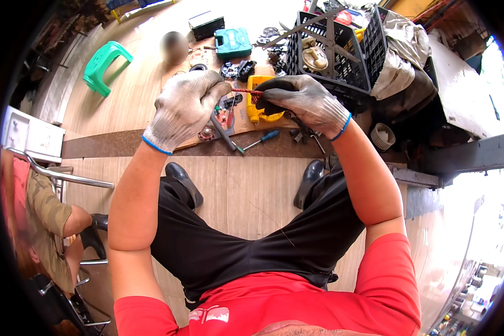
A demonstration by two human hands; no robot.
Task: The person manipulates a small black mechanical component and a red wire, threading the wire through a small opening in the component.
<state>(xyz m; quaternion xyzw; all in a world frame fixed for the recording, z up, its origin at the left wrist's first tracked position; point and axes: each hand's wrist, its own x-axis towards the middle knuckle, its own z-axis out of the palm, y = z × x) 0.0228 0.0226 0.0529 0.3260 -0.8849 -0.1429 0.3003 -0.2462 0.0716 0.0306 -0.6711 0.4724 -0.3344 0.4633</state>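
Note:
Both my hands wear pale work gloves with blue cuffs and are raised close together. A thin red twisted cord is stretched between them. My left hand is closed, pinching the cord's left end. My right hand is closed around the other end, its glove fingers dark with grime. Just below and behind the right hand is a yellow plastic housing, partly covered by it. A hammer-like tool with a grey handle lies below the left hand. Near it rests a screwdriver with a blue handle.
Beyond my hands are a teal tool case, a black box and dark machine parts. Black plastic crates hold metal parts at right. A green stool stands far left; a person sits near left. A white basket is at right.

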